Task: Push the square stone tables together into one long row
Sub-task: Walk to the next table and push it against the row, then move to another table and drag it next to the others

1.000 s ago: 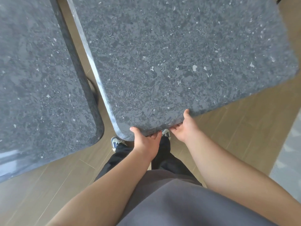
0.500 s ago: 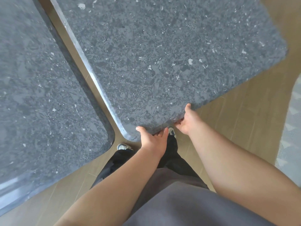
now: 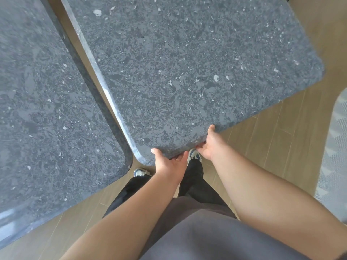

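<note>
Right stone table (image 3: pixel 187 72): left hand (image 3: pixel 169 164) & right hand (image 3: pixel 210 145) clamp near edge, thumbs on top, to steer it toward left table (image 3: pixel 47 109); narrow gap remains.

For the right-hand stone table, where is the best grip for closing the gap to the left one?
Probably the near edge by its rounded near-left corner, approached from the person's side, where the left hand and right hand already hold the right table, thumbs on top and fingers under. The gap to the left table widens away from that corner.
</note>
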### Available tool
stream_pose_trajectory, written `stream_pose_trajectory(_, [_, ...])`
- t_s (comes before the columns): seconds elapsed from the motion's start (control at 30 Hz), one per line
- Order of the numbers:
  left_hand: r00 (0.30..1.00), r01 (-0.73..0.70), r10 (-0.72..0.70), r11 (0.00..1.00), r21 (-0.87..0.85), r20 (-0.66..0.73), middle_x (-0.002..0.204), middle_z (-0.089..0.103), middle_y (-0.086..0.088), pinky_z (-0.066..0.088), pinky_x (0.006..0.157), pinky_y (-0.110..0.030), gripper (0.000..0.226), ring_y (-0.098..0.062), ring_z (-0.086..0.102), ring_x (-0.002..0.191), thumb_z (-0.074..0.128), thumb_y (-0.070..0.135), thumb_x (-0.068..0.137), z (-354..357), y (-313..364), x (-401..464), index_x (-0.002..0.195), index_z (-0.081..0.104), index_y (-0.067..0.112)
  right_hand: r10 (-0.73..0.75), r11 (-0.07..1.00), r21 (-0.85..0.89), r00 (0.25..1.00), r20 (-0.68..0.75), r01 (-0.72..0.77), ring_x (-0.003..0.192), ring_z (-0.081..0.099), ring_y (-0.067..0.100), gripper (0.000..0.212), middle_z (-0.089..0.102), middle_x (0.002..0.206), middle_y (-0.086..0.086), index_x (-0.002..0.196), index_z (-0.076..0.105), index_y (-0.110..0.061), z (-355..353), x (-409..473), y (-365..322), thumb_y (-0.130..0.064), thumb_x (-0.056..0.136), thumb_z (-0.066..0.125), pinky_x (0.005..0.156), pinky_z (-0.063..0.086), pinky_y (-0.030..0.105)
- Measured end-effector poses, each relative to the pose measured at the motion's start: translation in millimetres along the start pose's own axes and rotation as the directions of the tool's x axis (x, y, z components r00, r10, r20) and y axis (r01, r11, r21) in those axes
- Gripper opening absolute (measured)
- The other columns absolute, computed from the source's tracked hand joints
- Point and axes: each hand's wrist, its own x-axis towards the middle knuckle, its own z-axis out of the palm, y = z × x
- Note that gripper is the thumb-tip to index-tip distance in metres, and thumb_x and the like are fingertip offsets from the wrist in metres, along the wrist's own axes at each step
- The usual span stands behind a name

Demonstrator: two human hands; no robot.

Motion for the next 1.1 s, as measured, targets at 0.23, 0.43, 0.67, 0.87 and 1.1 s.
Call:
stream_pose_trajectory(0.23, [0.997, 0.06, -0.059, 0.998, -0.025, 0.039, 0.154, 0.042, -0.017, 0.033, 0.117, -0.052, 0.087, -0.036, 0.041, 0.142, 0.062, 0.064, 0.087, -8.3, 8.4, 6.7, 0.153, 0.033, 0.014, -0.002, 1.0, -0.025, 1.0, -0.021, 0.001, 0.1, 0.064, 0.029, 0.065, 0.063, 0.13, 0.013, 0.138, 0.046, -0.012, 2.0, 0.0, 3.9, -0.062, 0.098, 0.035, 0.063, 0.057, 0.039])
stream_pose_trajectory(0.43, [0.994, 0.075, -0.075, 0.997, 0.002, 0.086, 0.155, 0.039, -0.018, 0.033, 0.117, -0.053, 0.092, -0.037, 0.039, 0.143, 0.062, 0.066, 0.086, -18.5, 15.2, 16.2, 0.154, 0.028, 0.013, 0.017, 0.999, 0.028, 1.0, 0.024, -0.017, 0.108, 0.064, 0.029, 0.054, 0.064, 0.126, 0.013, 0.135, 0.048, -0.008, -2.4, -1.7, 3.1, -0.051, 0.103, 0.039, 0.086, 0.056, 0.045])
stream_pose_trajectory(0.67, [0.997, 0.069, -0.07, 0.996, 0.054, 0.02, 0.158, 0.032, -0.023, 0.031, 0.12, -0.048, 0.084, -0.037, 0.035, 0.146, 0.058, 0.049, 0.096, -13.8, 16.9, -10.9, 0.156, 0.021, 0.003, 0.009, 0.975, 0.218, 0.991, 0.131, -0.038, 0.145, 0.036, 0.03, 0.056, 0.037, 0.155, 0.019, 0.154, 0.026, -0.003, -27.0, -38.8, 4.6, -0.03, 0.107, 0.041, 0.119, 0.03, 0.046])
stream_pose_trajectory(0.87, [0.997, -0.052, 0.033, 0.953, 0.298, 0.067, 0.159, 0.034, -0.02, 0.034, 0.116, -0.046, 0.065, -0.033, 0.037, 0.145, 0.04, 0.032, 0.106, -15.5, -9.4, -39.0, 0.158, 0.015, 0.003, -0.076, 0.977, 0.214, 0.954, 0.292, 0.012, 0.131, 0.053, 0.029, 0.048, 0.059, 0.136, 0.012, 0.149, 0.04, -0.006, -85.5, -74.2, -16.7, -0.03, 0.108, 0.033, 0.11, 0.041, 0.044])
stream_pose_trajectory(1.1, [0.979, -0.17, 0.033, 0.665, 0.728, 0.199, 0.139, 0.056, -0.019, 0.045, 0.102, -0.048, 0.045, -0.034, 0.056, 0.125, 0.033, 0.018, 0.106, -22.8, -125.6, -75.7, 0.147, 0.04, 0.002, -0.181, 0.961, 0.266, 0.893, 0.413, 0.072, 0.109, 0.064, 0.026, 0.034, 0.068, 0.12, 0.011, 0.13, 0.055, -0.009, -227.1, -122.1, -64.8, -0.026, 0.105, 0.04, 0.11, 0.042, 0.046])
